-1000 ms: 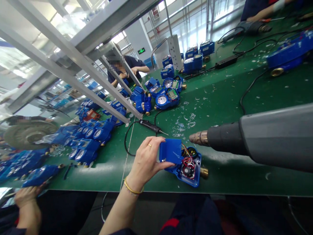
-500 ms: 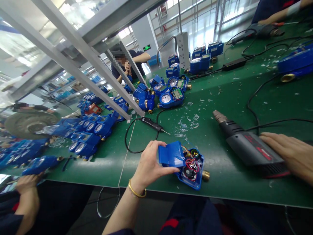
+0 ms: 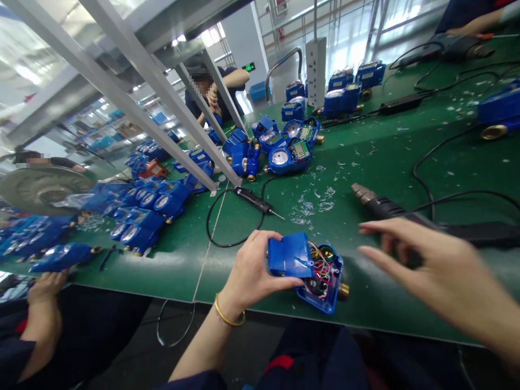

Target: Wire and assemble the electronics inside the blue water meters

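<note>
My left hand (image 3: 252, 271) grips a blue water meter (image 3: 336, 300) at its flat blue cover part, thumb in front and fingers behind. The meter lies near the table's front edge. Its housing is uncovered, showing red, yellow and white wires and a dark round part, and a brass pipe end sticks out to the right. To the right of the meter, my right hand (image 3: 434, 271) hovers with thumb and fingers apart, holding nothing. Partly hidden behind it, a heat gun (image 3: 374, 201) lies on the table, its metal nozzle toward the upper left.
An electric screwdriver (image 3: 254, 199) with a looped black cable lies beyond my left hand. Several blue meters (image 3: 289, 157) stand further back, near a white power strip (image 3: 316, 73). Metal shelf posts (image 3: 199, 130) rise at left. A co-worker's hand (image 3: 46, 287) rests at the left edge.
My right hand has come off the heat gun and moved left toward the meter, its fingers spread. My left hand keeps its grip on the meter. The view has shifted slightly.
</note>
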### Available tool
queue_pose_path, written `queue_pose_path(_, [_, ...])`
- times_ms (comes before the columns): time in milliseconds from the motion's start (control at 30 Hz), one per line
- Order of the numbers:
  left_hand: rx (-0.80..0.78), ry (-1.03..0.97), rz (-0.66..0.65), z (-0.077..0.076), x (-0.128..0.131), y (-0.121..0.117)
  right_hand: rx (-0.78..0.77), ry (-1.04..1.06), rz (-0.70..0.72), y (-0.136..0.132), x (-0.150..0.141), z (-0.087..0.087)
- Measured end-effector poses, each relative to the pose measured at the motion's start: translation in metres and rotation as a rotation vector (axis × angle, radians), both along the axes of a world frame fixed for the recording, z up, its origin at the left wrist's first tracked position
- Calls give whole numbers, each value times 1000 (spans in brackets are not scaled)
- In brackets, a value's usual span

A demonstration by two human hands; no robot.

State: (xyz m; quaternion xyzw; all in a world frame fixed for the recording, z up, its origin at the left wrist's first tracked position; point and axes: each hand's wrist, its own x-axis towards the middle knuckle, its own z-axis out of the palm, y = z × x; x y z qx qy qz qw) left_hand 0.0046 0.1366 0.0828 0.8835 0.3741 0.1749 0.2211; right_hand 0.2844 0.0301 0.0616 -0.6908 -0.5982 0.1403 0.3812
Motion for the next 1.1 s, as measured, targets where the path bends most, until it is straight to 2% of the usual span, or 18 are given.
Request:
queue_pose_path(100, [-29, 30, 28, 0, -7, -6, -161, 396, 185, 34, -60, -1])
queue_pose_path(167, [-76, 51, 27, 4, -13, -9, -225, 650, 256, 50, -74, -5])
queue_pose_path(233, [-144, 28, -11, 12, -16, -8, -225, 765, 293, 57, -75, -7])
queue_pose_path(300, [-191, -68, -16, 20, -11, -4, -192, 748, 329, 58, -71, -6])
queue_pose_path(367, [-228, -181, 57, 25, 3, 2, -169, 706, 366, 57, -67, -3])
queue_pose_path(433, [-386, -210, 83, 27, 22, 9, -156, 677, 397, 57, -65, -1])
queue_pose_path(533, [-688, -239, 25, 23, 44, 18, -141, 680, 393, 57, -64, -2])
queue_pose_path(600, [-803, -259, 41, 21, 51, 22, -137, 701, 366, 58, -63, -5])
queue_pose_path(700, [-872, -260, 81, 23, 52, 28, -132, 730, 319, 58, -63, -11])
queue_pose_path(867, [-942, -232, 66, 26, 49, 33, -110, 741, 273, 58, -66, -20])
queue_pose_path(1100, [-1049, -364, 97, 15, 46, 31, -104, 744, 304, 56, -69, -21])
